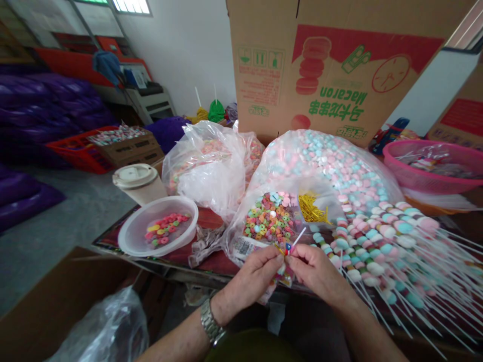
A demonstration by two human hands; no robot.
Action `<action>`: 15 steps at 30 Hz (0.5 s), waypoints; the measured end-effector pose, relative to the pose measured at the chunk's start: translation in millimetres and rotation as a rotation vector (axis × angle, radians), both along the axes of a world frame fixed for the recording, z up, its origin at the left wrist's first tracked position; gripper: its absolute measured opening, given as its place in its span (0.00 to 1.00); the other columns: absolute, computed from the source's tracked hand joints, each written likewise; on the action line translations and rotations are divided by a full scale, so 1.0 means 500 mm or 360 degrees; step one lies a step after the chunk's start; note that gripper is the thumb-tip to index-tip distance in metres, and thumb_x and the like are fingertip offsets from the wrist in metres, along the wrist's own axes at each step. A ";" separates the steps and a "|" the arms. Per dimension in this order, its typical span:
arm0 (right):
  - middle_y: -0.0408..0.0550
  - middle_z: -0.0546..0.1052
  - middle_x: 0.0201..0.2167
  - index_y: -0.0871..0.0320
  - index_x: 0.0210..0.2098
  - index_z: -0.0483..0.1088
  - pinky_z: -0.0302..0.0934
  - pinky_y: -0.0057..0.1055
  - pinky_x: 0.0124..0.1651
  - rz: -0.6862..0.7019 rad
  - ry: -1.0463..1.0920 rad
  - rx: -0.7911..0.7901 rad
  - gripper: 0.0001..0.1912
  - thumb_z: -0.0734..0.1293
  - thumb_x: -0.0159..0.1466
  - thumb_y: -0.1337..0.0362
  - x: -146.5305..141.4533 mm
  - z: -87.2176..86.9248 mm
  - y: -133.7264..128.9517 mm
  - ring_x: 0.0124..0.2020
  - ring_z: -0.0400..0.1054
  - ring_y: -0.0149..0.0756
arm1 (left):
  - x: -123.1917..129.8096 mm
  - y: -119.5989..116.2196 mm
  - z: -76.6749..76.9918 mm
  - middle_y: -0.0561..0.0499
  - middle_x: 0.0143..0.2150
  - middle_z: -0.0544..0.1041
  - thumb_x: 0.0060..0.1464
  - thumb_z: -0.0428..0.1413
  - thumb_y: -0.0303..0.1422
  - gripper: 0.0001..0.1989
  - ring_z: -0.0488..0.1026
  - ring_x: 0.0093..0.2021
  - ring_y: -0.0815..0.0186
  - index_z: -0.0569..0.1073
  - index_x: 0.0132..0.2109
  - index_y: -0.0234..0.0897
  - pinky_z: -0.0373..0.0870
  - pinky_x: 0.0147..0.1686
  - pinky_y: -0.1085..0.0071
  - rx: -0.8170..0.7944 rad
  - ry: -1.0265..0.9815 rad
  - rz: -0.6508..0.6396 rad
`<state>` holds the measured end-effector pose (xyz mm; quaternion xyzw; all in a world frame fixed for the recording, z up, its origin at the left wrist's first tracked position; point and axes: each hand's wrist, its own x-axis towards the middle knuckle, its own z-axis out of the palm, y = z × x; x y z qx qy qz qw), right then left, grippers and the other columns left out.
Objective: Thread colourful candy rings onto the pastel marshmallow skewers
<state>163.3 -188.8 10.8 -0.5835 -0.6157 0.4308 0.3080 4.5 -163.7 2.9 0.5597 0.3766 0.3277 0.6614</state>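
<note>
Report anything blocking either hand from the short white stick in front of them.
Nothing visible stands in the way: the left hand and right hand meet at the lower end of the white stick.

left wrist [223,306]: silver metal link watch [209,321] | forearms [181,333] bare | olive-green garment [252,348]

1. White stick [300,236]: smooth; plastic or paper, unclear which.
2. Gold ties [311,208]: shiny, foil-like.
3. Wristwatch [210,318]: polished metal links.
4. Large candy bag [281,151]: clear, glossy plastic.
5. Bowl [128,240]: smooth, translucent plastic.
6. Carton [269,118]: matt cardboard.
7. Pink basket [418,172]: plastic, slightly glossy.
8. Purple sacks [49,103]: glossy, wrinkled plastic.
</note>
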 end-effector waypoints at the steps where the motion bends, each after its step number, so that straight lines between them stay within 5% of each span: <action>1: 0.37 0.60 0.17 0.57 0.21 0.60 0.47 0.24 0.21 -0.0035 -0.0060 0.0010 0.13 0.60 0.61 0.60 -0.002 -0.001 -0.004 0.20 0.53 0.27 | -0.001 0.000 0.000 0.53 0.21 0.66 0.50 0.56 0.43 0.16 0.60 0.23 0.72 0.72 0.25 0.34 0.59 0.23 0.77 -0.0016 0.0002 -0.0021; 5: 0.38 0.64 0.19 0.58 0.27 0.66 0.50 0.24 0.23 -0.0197 -0.0224 0.0118 0.09 0.63 0.60 0.60 -0.009 0.004 -0.026 0.22 0.57 0.28 | -0.004 -0.003 -0.003 0.54 0.18 0.67 0.44 0.61 0.42 0.16 0.61 0.18 0.74 0.72 0.24 0.32 0.56 0.17 0.78 -0.0447 -0.0147 0.0051; 10: 0.42 0.73 0.25 0.57 0.28 0.68 0.57 0.25 0.33 0.0396 -0.0139 0.0591 0.12 0.59 0.66 0.63 -0.002 0.038 -0.060 0.28 0.65 0.30 | -0.017 -0.011 -0.005 0.48 0.22 0.74 0.33 0.66 0.37 0.17 0.70 0.18 0.69 0.74 0.29 0.29 0.66 0.17 0.75 -0.1155 -0.0466 -0.0571; 12: 0.42 0.74 0.26 0.57 0.29 0.69 0.58 0.24 0.35 0.0526 -0.0096 0.0637 0.11 0.60 0.66 0.64 0.000 0.044 -0.063 0.30 0.67 0.30 | -0.020 -0.012 -0.003 0.48 0.23 0.75 0.33 0.67 0.37 0.19 0.70 0.17 0.69 0.72 0.33 0.30 0.68 0.17 0.75 -0.1242 -0.0560 -0.0688; 15: 0.40 0.72 0.22 0.57 0.26 0.66 0.56 0.22 0.29 0.0283 -0.0129 0.0618 0.12 0.60 0.66 0.64 -0.007 0.034 -0.056 0.24 0.65 0.28 | -0.016 -0.010 0.004 0.52 0.23 0.75 0.39 0.66 0.35 0.21 0.69 0.17 0.69 0.67 0.40 0.37 0.66 0.16 0.77 -0.1085 -0.0626 -0.0438</action>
